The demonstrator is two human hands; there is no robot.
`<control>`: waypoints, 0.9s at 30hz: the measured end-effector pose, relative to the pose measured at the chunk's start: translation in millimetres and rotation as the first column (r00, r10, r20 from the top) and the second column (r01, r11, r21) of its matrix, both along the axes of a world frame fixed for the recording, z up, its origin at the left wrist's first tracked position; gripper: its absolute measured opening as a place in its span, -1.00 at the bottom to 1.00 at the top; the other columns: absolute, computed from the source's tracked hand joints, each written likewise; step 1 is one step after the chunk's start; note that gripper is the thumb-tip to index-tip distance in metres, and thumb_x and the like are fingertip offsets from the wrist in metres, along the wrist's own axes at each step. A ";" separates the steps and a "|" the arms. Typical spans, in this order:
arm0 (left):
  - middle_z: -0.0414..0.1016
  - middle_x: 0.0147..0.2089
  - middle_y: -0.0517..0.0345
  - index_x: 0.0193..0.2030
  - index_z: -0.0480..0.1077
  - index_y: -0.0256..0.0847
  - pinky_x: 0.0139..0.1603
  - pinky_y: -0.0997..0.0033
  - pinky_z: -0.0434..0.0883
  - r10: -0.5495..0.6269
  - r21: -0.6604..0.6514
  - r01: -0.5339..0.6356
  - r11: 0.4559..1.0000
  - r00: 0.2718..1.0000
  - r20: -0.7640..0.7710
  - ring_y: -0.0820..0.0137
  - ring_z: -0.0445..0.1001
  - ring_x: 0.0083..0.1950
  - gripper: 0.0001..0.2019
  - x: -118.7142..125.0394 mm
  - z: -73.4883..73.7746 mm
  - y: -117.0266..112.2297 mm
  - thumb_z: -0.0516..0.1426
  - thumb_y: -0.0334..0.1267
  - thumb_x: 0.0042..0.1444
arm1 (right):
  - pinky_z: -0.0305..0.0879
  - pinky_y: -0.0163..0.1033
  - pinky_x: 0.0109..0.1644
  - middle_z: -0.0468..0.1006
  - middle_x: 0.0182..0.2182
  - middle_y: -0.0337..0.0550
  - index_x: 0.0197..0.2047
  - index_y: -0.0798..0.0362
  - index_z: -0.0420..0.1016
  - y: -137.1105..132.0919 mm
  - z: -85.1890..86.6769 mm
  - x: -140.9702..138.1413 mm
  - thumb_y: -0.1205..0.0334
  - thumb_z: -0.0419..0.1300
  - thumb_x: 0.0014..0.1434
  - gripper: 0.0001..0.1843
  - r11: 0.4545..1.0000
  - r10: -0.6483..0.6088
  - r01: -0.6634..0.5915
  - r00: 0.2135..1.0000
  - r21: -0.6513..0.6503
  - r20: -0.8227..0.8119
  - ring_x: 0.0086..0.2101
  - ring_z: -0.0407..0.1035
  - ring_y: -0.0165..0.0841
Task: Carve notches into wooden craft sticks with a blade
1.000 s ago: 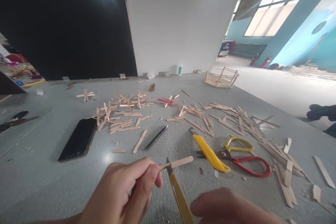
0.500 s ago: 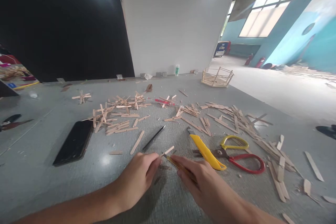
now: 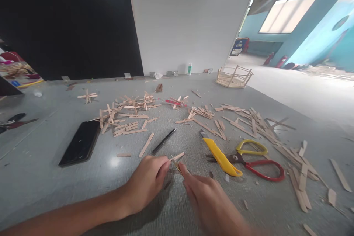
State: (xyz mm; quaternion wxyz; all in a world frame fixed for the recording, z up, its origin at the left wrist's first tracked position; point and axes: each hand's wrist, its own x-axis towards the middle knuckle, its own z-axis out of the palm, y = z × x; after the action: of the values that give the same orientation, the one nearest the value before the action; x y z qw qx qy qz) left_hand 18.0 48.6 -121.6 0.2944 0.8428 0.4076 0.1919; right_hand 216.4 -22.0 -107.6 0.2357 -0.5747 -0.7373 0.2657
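My left hand (image 3: 151, 175) pinches a wooden craft stick (image 3: 179, 156), whose pale end juts out to the right past my fingertips. My right hand (image 3: 206, 195), a little blurred, is closed around a slim yellowish craft knife (image 3: 177, 166); its blade touches the stick close to my left fingertips. Most of the knife's handle is hidden by my fingers. Just beyond both hands lie a black pen (image 3: 164, 141) and a loose craft stick (image 3: 146, 145). Right of my right hand rest a yellow utility knife (image 3: 221, 156) and scissors (image 3: 256, 158) with one yellow and one red handle loop.
A black phone (image 3: 80, 143) lies on the left of the grey tabletop (image 3: 96, 195). Piles of craft sticks (image 3: 129, 127) spread across the middle and right. Farther back stand a small stick-built frame (image 3: 234, 77) and a white-green bottle (image 3: 189, 68) by the upright panel (image 3: 190, 18).
My right hand has drawn in nearer to my left, its knife now steeper against the stick. The left hand keeps its hold. The whole view has shifted slightly.
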 end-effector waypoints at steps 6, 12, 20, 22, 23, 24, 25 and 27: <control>0.10 -0.54 0.35 -0.47 0.16 -0.13 -0.41 0.35 0.00 -0.033 -0.025 0.034 0.999 0.999 0.010 0.42 0.05 -0.49 -0.59 -1.3 0.4 2.2 -0.11 -0.21 0.48 | 0.05 -0.26 -0.44 0.38 -0.54 -0.23 0.04 0.10 0.65 15.1 15.1 12.7 0.26 -0.01 0.43 -0.60 0.984 0.130 -0.123 0.991 -0.129 0.040 -0.53 0.12 -0.37; 0.07 -0.55 0.37 -0.46 0.11 -0.12 -0.43 0.37 -0.02 -0.007 -0.057 0.009 0.998 1.000 0.030 0.42 0.04 -0.50 -0.59 -1.3 1.3 2.9 -0.12 -0.17 0.49 | 0.09 -0.18 -0.37 0.50 -0.44 -0.10 0.41 0.31 0.34 4.7 -1.4 -0.6 0.26 -0.11 0.43 -0.40 0.989 0.096 -0.087 0.993 -0.116 0.071 -0.50 0.14 -0.33; 0.14 -0.55 0.36 -0.44 0.16 -0.13 -0.43 0.39 0.05 -0.029 -0.088 0.035 0.995 0.997 0.072 0.43 0.15 -0.51 -0.55 -1.6 6.9 1.2 -0.15 -0.09 0.53 | 0.04 -0.33 -0.53 0.24 -0.52 -0.38 -0.08 0.06 0.48 -1.4 19.6 -10.5 0.15 0.01 0.37 -0.73 0.917 -0.174 -0.007 0.892 -0.399 -0.417 -0.61 0.12 -0.48; 0.17 -0.53 0.35 -0.42 0.21 -0.14 -0.42 0.39 0.07 -0.048 -0.081 0.054 0.995 0.996 0.070 0.42 0.17 -0.49 -0.56 -1.3 7.9 -0.4 -0.14 -0.11 0.53 | 0.04 -0.39 -0.61 0.33 -0.45 -0.39 -0.12 0.01 0.36 -1.4 17.2 -11.8 0.10 0.07 0.30 -0.81 0.830 -0.227 -0.140 0.799 -0.540 -0.556 -0.68 0.17 -0.55; 0.18 -0.52 0.35 -0.41 0.25 -0.14 -0.41 0.39 0.08 -0.061 -0.078 0.067 0.995 0.996 0.066 0.42 0.17 -0.48 -0.56 -1.2 8.3 -1.2 -0.13 -0.12 0.53 | 0.06 -0.41 -0.62 0.39 -0.43 -0.38 -0.14 0.00 0.32 -1.0 15.3 -12.0 0.06 0.09 0.29 -0.80 0.800 -0.247 -0.192 0.758 -0.568 -0.603 -0.69 0.22 -0.57; 0.19 -0.51 0.35 -0.39 0.28 -0.15 -0.40 0.39 0.08 -0.076 -0.077 0.081 0.994 0.995 0.063 0.43 0.18 -0.48 -0.57 -1.1 8.7 -1.9 -0.13 -0.12 0.53 | 0.09 -0.43 -0.61 0.42 -0.42 -0.37 -0.16 0.00 0.30 -0.3 13.3 -11.8 0.02 0.09 0.29 -0.78 0.788 -0.262 -0.219 0.727 -0.576 -0.635 -0.69 0.26 -0.57; 0.19 -0.51 0.35 -0.38 0.30 -0.15 -0.40 0.39 0.09 -0.090 -0.076 0.094 0.993 0.994 0.061 0.43 0.19 -0.48 -0.57 -1.2 9.1 -2.5 -0.13 -0.12 0.53 | 0.11 -0.44 -0.60 0.43 -0.45 -0.37 -0.18 0.00 0.29 0.7 11.5 -11.3 -0.02 0.07 0.31 -0.75 0.781 -0.274 -0.232 0.707 -0.580 -0.652 -0.67 0.30 -0.55; 0.18 -0.53 0.36 -0.39 0.29 -0.15 -0.41 0.40 0.09 -0.106 -0.075 0.111 0.991 0.992 0.061 0.44 0.19 -0.50 -0.56 -1.5 9.4 -3.3 -0.14 -0.12 0.53 | 0.12 -0.44 -0.59 0.40 -0.57 -0.39 -0.22 0.00 0.29 2.4 9.0 -9.7 -0.07 0.00 0.37 -0.69 0.765 -0.289 -0.250 0.692 -0.594 -0.662 -0.67 0.30 -0.52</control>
State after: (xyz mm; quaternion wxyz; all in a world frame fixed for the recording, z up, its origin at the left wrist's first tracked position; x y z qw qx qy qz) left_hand 16.5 45.3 -112.2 0.3488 0.8457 0.3599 0.1834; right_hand 206.7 -19.6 -98.7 0.2965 -0.4754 -0.4391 0.7023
